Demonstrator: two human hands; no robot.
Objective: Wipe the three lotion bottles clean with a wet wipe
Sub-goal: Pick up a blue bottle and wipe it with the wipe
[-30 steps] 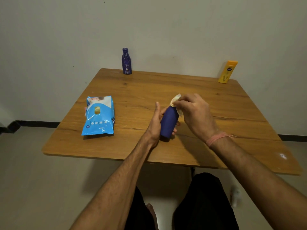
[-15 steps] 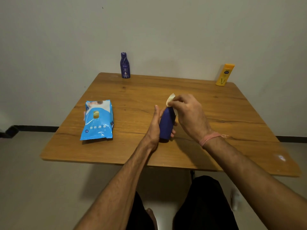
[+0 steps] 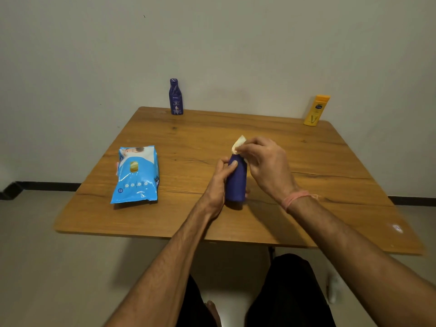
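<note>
One wooden table (image 3: 306,166) against a plain wall, grey floor around it. Wipes pack (image 3: 136,174) lies left; two bottles at the far edge, navy (image 3: 176,97) and yellow (image 3: 316,110). Mid-table, left hand (image 3: 218,185) grips the blue bottle (image 3: 236,182); right hand (image 3: 266,166) pinches a wet wipe (image 3: 238,143) at its top.
</note>
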